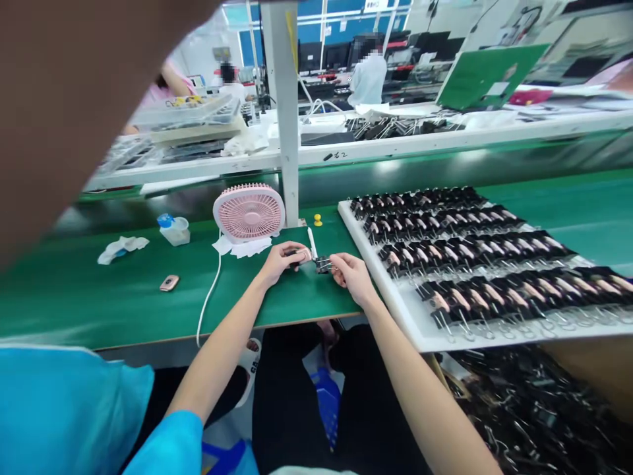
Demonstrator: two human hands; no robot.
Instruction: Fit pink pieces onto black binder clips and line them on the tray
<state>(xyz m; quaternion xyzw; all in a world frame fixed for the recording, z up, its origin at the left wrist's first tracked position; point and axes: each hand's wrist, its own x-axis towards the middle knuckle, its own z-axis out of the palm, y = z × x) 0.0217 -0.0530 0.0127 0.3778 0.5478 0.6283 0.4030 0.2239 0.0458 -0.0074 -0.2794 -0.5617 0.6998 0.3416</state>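
My left hand (283, 262) is closed on a small pink, rounded part (305, 255), with something black at the fingers that I cannot fully make out. My right hand (352, 276) pinches a black binder clip (323, 265) by its wire handles, close beside the pink part. I cannot tell whether clip and part touch. A white pen-like stick (311, 241) lies just behind both hands. Right of my right hand, a white tray (415, 310) holds rows of pink parts clamped in black binder clips (499, 290). Another pink part (169, 283) lies on the green bench (133, 310) to the left.
A pink fan (251, 214) stands before a white post (288, 119), its cord (210, 290) running over the front edge. A bottle (174, 231), tissue (122, 249) and yellow knob (318, 220) are nearby. Loose binder clips (539, 409) fill a box below the tray. A blurred brown shape covers the upper left.
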